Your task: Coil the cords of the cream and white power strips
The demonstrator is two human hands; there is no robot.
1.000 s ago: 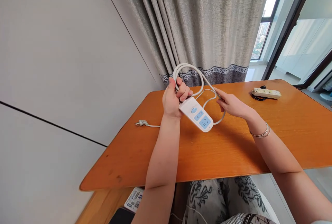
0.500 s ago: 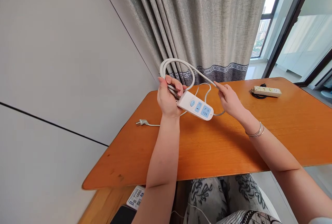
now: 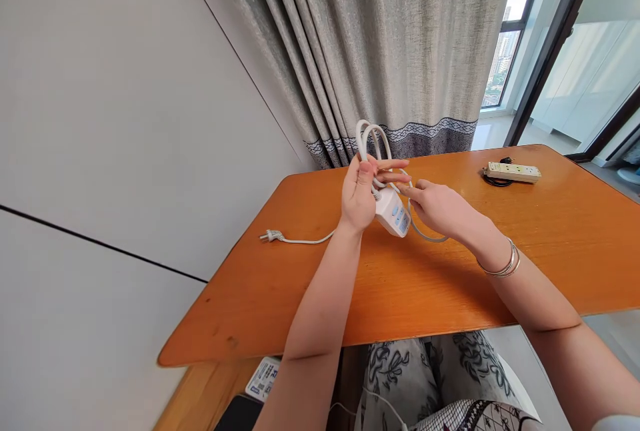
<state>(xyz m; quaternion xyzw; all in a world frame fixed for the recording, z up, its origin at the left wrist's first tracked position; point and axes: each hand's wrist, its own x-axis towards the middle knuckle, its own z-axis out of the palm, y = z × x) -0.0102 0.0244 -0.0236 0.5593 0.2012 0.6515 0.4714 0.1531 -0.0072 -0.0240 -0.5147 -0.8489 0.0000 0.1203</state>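
Note:
Above the table, my left hand (image 3: 361, 194) holds the looped white cable (image 3: 363, 134) at the end of a white power strip (image 3: 393, 211) with blue sockets. The strip hangs tilted beside the palm, its socket face turned to the right. My right hand (image 3: 435, 206) is closed on the cable just right of the strip, its fingertips close to the left fingers. A length of cable curves below the right hand. The white plug (image 3: 272, 236) lies on the left part of the table, its cord running toward my left wrist.
A second power strip (image 3: 513, 172) with a black cord lies at the back right of the wooden table (image 3: 240, 304). Behind the table hangs a grey curtain (image 3: 400, 51). A wall stands at the left. Below the front edge are a labelled white item (image 3: 263, 379) and my legs.
My left hand has moved right, and the power strip has turned. My right hand has come in close to the left one, and the cable loops are smaller and narrower.

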